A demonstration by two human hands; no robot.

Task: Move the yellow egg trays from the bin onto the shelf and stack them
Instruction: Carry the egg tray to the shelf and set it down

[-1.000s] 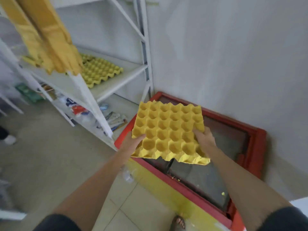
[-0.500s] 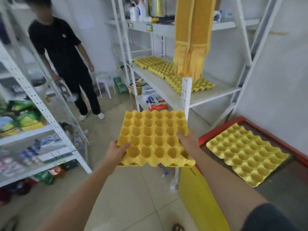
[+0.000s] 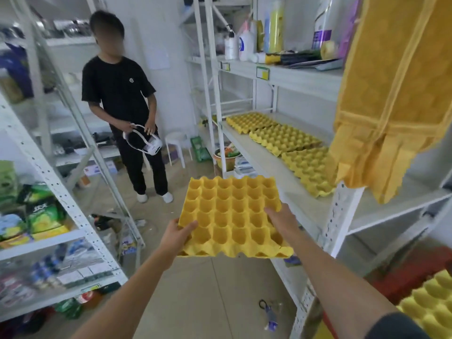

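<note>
both hands, left hand (image 3: 176, 234) and right hand (image 3: 281, 220), clasp the yellow egg tray (image 3: 232, 216) level, off the shelf's (image 3: 276, 167) front edge; best keep it flat, cups lined over the stacked trays (image 3: 310, 170).

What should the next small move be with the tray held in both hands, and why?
Probably swing the held tray right and forward over the shelf, toward the nearest tray stack. The left hand and right hand grip its near edge, and it hangs over the floor beside the shelf.
</note>
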